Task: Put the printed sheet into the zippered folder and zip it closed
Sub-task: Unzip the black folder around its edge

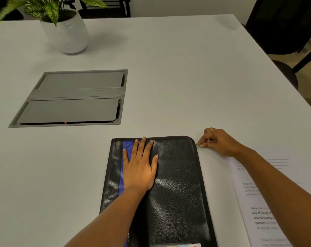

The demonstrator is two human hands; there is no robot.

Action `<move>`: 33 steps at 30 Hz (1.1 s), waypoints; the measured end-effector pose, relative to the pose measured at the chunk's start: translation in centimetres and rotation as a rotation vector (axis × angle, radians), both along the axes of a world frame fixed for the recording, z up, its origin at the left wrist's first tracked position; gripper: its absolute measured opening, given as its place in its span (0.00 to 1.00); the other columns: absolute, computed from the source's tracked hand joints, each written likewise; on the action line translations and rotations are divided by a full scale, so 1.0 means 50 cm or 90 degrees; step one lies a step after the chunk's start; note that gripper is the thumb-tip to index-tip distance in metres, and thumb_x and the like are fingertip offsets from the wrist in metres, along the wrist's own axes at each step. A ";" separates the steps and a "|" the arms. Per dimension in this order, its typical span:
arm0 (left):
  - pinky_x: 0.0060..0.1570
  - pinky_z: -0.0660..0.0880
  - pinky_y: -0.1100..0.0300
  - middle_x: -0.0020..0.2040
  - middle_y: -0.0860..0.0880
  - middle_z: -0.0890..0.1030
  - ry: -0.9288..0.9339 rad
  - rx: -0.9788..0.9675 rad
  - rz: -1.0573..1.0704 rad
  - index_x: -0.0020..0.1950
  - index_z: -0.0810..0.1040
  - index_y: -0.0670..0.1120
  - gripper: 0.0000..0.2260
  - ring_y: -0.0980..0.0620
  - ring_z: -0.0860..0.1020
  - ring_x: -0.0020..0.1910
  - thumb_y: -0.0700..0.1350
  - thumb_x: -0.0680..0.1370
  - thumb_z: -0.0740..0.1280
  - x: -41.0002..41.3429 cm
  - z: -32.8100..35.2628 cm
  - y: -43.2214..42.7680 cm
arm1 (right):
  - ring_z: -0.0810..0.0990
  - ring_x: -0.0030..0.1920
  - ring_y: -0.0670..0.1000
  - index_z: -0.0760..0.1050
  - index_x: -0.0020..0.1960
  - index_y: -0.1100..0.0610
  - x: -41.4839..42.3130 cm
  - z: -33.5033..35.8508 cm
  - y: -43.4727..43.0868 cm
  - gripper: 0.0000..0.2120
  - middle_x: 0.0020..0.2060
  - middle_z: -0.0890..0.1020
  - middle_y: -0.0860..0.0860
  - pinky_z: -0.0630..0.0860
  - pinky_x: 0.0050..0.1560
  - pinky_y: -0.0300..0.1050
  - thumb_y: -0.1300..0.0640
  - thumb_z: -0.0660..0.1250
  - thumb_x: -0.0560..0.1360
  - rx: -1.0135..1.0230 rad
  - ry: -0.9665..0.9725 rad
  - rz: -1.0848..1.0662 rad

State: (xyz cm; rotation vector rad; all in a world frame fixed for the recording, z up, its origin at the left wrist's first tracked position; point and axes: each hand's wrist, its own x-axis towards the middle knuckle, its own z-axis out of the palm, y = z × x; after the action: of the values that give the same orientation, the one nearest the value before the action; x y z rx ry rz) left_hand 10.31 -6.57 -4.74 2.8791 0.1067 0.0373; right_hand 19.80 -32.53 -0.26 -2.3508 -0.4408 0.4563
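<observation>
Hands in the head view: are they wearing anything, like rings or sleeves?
The right hand wears a small gold-coloured ring on one finger. The left hand shows no ring. Both arms are bare as far as the picture reaches: no sleeves, watch or bracelet in view.
</observation>
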 end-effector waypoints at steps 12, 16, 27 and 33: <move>0.73 0.38 0.48 0.77 0.55 0.52 -0.009 -0.012 -0.001 0.75 0.55 0.56 0.23 0.54 0.47 0.77 0.58 0.80 0.49 0.001 -0.003 -0.001 | 0.69 0.38 0.46 0.83 0.46 0.58 -0.061 -0.023 0.004 0.06 0.32 0.71 0.44 0.66 0.43 0.42 0.62 0.70 0.71 0.009 -0.069 -0.099; 0.72 0.37 0.48 0.78 0.55 0.52 -0.010 0.002 -0.005 0.75 0.54 0.56 0.23 0.54 0.47 0.77 0.57 0.80 0.48 0.003 -0.008 0.000 | 0.72 0.42 0.47 0.80 0.47 0.56 -0.073 -0.040 0.015 0.04 0.37 0.74 0.46 0.66 0.43 0.41 0.59 0.67 0.73 -0.039 -0.087 -0.125; 0.73 0.52 0.48 0.73 0.49 0.66 -0.045 -0.057 -0.006 0.70 0.67 0.48 0.19 0.48 0.59 0.75 0.49 0.80 0.57 -0.016 0.021 -0.012 | 0.70 0.41 0.50 0.67 0.57 0.59 -0.098 -0.027 0.060 0.10 0.54 0.75 0.56 0.66 0.42 0.43 0.58 0.52 0.80 -0.215 -0.047 -0.052; 0.74 0.47 0.47 0.77 0.50 0.57 -0.024 -0.060 -0.005 0.73 0.61 0.51 0.23 0.50 0.53 0.76 0.55 0.79 0.56 -0.066 0.024 -0.057 | 0.75 0.42 0.56 0.66 0.54 0.60 -0.107 -0.025 0.063 0.07 0.50 0.75 0.59 0.67 0.40 0.45 0.61 0.52 0.79 -0.305 -0.073 0.003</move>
State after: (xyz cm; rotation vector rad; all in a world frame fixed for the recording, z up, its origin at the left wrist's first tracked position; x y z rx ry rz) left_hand 7.02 -9.43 -3.52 2.7832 0.0864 0.0835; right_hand 14.47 -29.38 -1.49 -2.8491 -0.4259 0.4713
